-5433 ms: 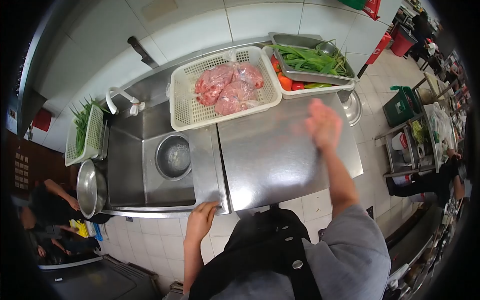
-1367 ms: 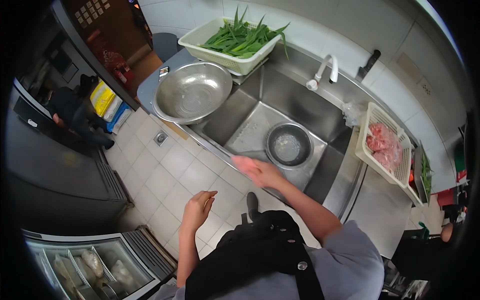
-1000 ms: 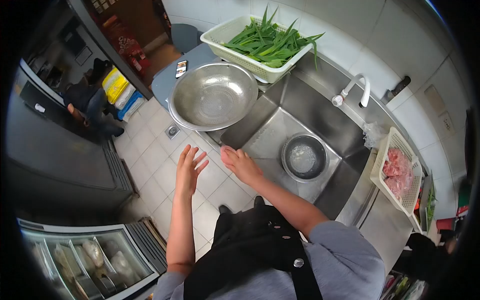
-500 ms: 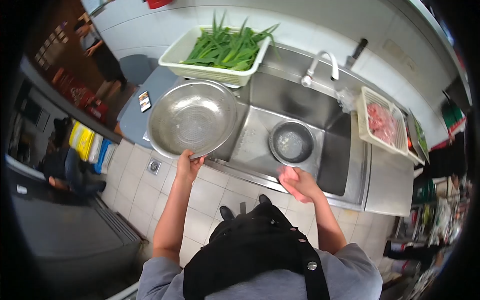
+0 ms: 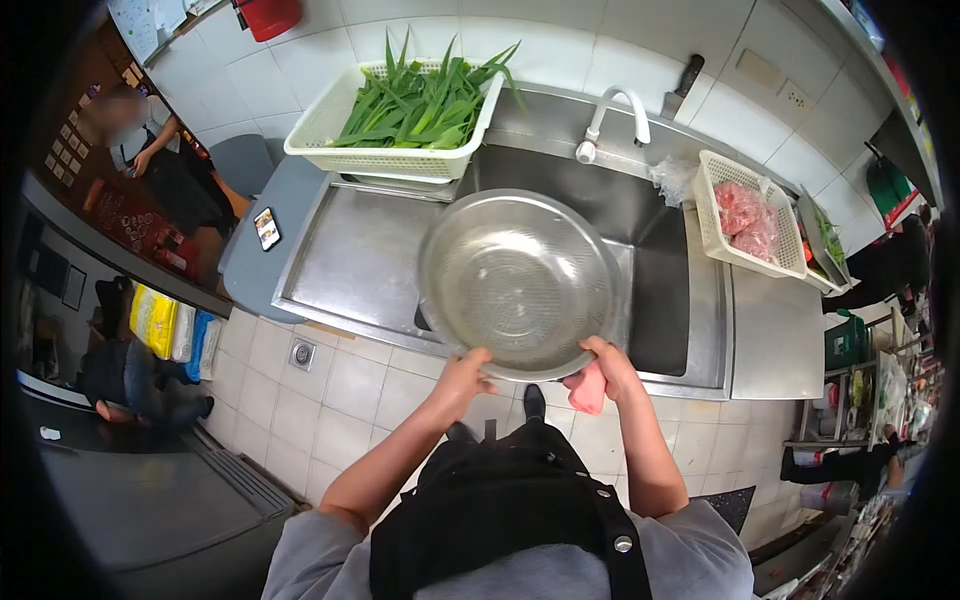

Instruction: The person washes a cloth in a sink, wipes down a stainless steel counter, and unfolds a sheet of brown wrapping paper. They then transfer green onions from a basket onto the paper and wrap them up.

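A large perforated metal colander (image 5: 520, 285) is held over the sink (image 5: 662, 300), close to its front edge. My left hand (image 5: 465, 380) grips the rim at the near left. At the near right my right hand (image 5: 615, 368) also closes on the rim, with a pink cloth (image 5: 587, 388) bunched in the same hand and hanging below the rim. Nothing shows inside the colander except its shiny, holed bottom. The dark bowl that stood in the sink is hidden behind it.
A white basket (image 5: 310, 135) of green leaves (image 5: 425, 100) stands behind the steel drainboard (image 5: 370, 260). Right of the white faucet (image 5: 610, 120) is a basket (image 5: 712, 225) with bagged pink meat (image 5: 745, 220). A phone (image 5: 267, 229) lies left. Another person (image 5: 150, 150) stands back left.
The colander has moved right, from the drainboard to over the sink. My right hand has come up from the sink's front edge to the colander's rim, still with the pink cloth.
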The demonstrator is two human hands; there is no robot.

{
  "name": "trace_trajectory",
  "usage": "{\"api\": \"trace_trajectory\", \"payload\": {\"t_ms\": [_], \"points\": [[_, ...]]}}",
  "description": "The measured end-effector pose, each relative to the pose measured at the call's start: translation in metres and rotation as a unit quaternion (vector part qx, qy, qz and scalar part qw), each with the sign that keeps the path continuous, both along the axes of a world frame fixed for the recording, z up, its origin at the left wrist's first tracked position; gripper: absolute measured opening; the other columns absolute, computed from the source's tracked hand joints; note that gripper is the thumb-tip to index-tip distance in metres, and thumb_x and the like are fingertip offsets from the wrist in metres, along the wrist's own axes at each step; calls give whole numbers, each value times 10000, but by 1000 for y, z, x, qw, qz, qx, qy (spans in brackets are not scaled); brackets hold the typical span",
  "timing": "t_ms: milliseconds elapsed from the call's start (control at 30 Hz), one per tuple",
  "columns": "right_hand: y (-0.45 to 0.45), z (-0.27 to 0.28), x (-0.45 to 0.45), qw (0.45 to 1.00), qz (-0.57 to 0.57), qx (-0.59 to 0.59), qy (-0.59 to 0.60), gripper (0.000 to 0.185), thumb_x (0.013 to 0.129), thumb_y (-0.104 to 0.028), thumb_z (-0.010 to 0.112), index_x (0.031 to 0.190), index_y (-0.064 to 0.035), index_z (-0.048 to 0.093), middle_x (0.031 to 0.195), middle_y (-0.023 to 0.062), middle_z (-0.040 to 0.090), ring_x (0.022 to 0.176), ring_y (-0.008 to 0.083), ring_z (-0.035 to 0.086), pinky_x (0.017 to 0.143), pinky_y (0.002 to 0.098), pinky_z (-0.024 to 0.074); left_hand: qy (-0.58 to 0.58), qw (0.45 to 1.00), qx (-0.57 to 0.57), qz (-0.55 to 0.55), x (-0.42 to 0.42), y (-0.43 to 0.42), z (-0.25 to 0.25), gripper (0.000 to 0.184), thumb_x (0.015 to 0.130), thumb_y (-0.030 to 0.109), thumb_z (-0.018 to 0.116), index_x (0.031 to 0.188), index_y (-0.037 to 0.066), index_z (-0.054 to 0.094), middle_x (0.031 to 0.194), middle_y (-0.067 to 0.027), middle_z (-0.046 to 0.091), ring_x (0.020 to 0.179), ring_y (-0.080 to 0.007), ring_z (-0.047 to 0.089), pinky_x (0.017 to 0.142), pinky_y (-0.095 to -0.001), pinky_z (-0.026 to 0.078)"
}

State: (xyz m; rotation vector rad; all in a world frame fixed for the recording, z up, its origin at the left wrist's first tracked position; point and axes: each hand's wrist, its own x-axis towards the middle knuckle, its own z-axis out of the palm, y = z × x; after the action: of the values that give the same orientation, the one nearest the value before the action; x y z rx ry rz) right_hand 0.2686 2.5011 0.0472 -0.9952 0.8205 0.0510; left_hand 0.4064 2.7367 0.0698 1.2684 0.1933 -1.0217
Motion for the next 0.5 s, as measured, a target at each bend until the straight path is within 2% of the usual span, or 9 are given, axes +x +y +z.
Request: {"api": "trace_trajectory", "payload": {"t_ms": [67,167,233,300,333,367,433,467,500], "points": [[-31,-27,-9,989,-126,-42,60,396,784,-145,600,1080,111,544,903,178,622,711,277,611,620,387,528,-21,998,18,-53,3,-41,-1,467,903,256,568,1233,-45,431,1187,-155,536,869,-233,618,659,-354,522],[-79,-36,-14,979,-162,-66,101,370,738,-73,580,1026,156,543,901,200,619,734,292,624,603,420,531,18,987,-51,-151,17,-92,-26,608,909,299,573,1315,-83,329,1276,-194,499,1028,-281,628,730,-375,556],[-106,-47,-11,980,-164,-64,97,392,729,-49,575,1042,180,520,936,224,610,754,313,634,612,440,541,34,969,-100,-224,24,-118,-64,789,911,380,583,1420,-66,179,1349,-207,449,1166,-313,565,857,-411,541],[-133,-91,-8,971,-210,-70,85,195,761,-84,583,857,84,566,847,188,605,688,296,624,615,428,544,-68,977,63,-190,10,-143,-72,925,906,438,590,1484,-32,43,1401,-228,395,1242,-325,495,956,-426,480],[-143,-105,-5,969,-217,-81,84,222,747,-60,586,892,107,575,873,197,614,704,295,627,622,427,545,-114,963,161,-183,8,-151,-80,1021,900,479,592,1498,19,-97,1445,-231,343,1305,-322,423,1029,-429,408],[-154,-121,0,971,-209,-81,82,222,747,-60,586,892,107,575,873,197,614,704,295,627,622,427,545,-114,964,163,-174,6,-151,-84,1021,900,479,592,1498,19,-97,1445,-231,343,1305,-322,423,1029,-429,408],[-175,-160,11,963,-199,-95,155,501,705,-3,584,1166,155,468,1092,246,570,872,330,624,731,421,553,-139,975,101,-141,6,-144,-87,1048,892,464,612,1495,30,-126,1468,-218,326,1282,-311,438,1022,-407,404],[-182,-192,16,952,-226,-138,152,330,755,-45,578,1027,141,556,916,188,620,744,294,629,663,429,551,-134,981,95,-105,1,-141,-65,967,889,398,642,1522,48,-1,1442,-193,379,1201,-265,499,983,-372,431],[-189,-225,18,955,-217,-136,151,330,755,-45,578,1027,141,556,916,188,620,744,294,629,663,429,551,-134,981,99,-97,0,-137,-62,967,889,398,642,1522,48,-1,1442,-193,379,1201,-265,499,983,-372,431]]}}
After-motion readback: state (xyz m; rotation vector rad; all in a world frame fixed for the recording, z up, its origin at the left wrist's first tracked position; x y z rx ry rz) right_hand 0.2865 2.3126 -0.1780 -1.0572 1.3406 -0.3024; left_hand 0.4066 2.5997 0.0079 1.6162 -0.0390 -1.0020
